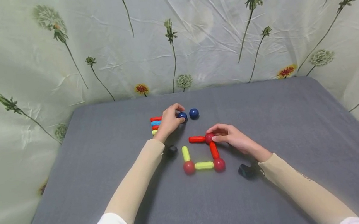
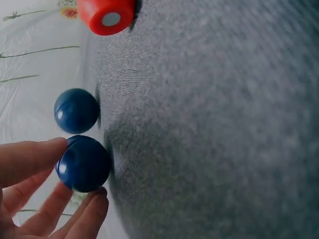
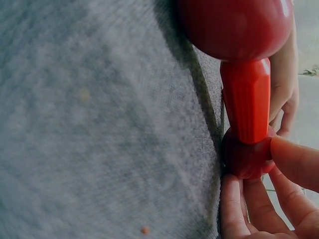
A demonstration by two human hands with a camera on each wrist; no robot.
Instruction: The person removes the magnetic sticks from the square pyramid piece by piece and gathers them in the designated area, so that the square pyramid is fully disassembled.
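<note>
- While pinching a blue ball with the left hand, fingertips spread to its width, leaves a second blue ball just beside it at three o'clock
- Grips a red ball near half past four from there, with the right hand curled round it, probably to steady the joined pieces
- Shows red sticks towards that ball's nine and six o'clock, then more red balls and yellow sticks
- Has coloured sticks side by side at the left hand's nine o'clock, perhaps for easy reach
- Finds no readable brand, only faint sleeve marks too small to make out
</note>
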